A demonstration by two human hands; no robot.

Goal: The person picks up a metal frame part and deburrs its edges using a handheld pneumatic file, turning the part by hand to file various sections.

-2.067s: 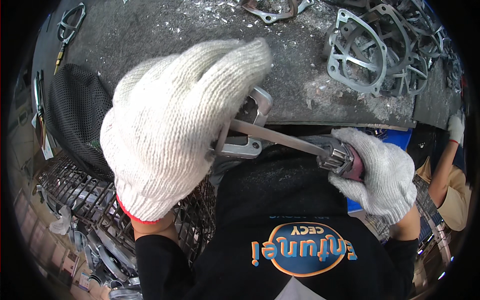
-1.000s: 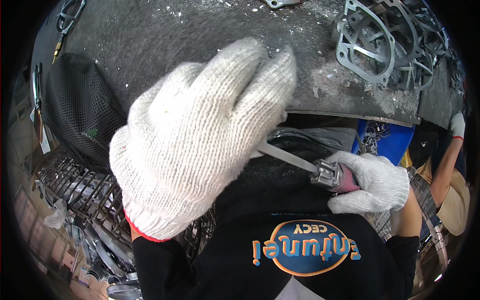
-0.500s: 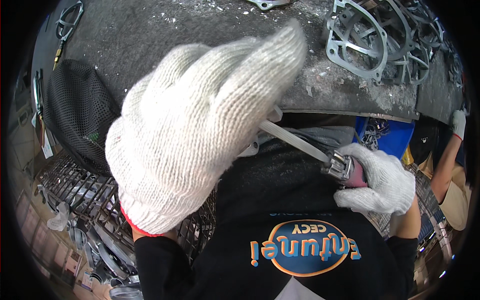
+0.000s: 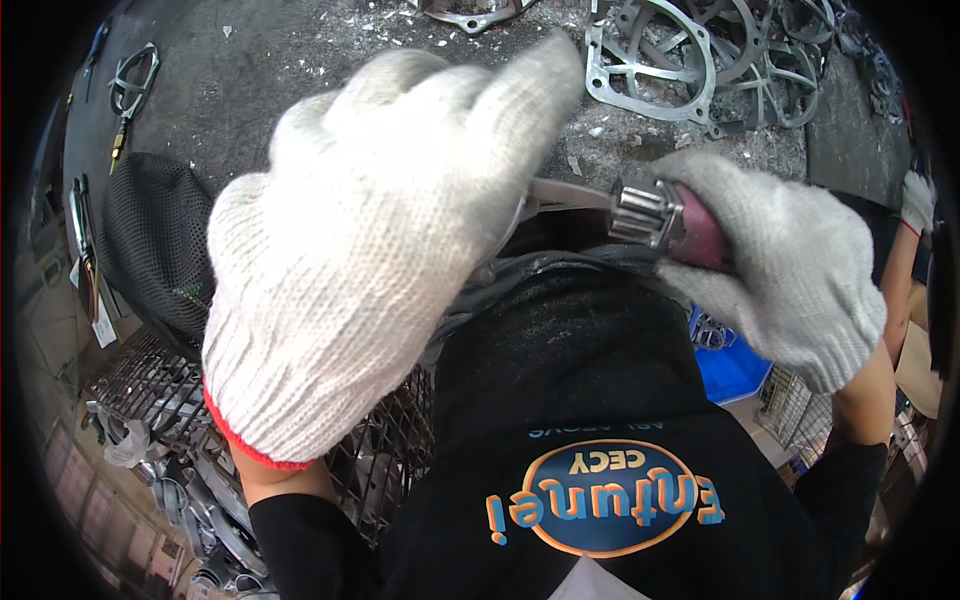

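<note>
My left hand (image 4: 350,220), in a white knit glove with a red cuff, is raised large in the middle left, fingers curled and pressed together. It grips a grey metal part (image 4: 513,230), mostly hidden behind the glove. My right hand (image 4: 790,265), also gloved, is closed around a file-like tool (image 4: 697,230) with a pinkish-red body and a ribbed metal head. From that head a narrow flat blade (image 4: 570,193) reaches left to the metal part. Whether blade and part touch, I cannot tell.
Metal frames (image 4: 650,100) lie heaped on the dark worktable (image 4: 250,70), among pale chips. A black mesh bag (image 4: 155,245) hangs at the left above a wire basket (image 4: 150,375) near more metal parts. A blue bin (image 4: 730,372) is at lower right; another person's gloved hand (image 4: 916,203) is far right.
My right hand has risen with the tool, bringing its head up and left, closer to my left hand. My left hand has shifted slightly. The view has moved, so the frames appear further left.
</note>
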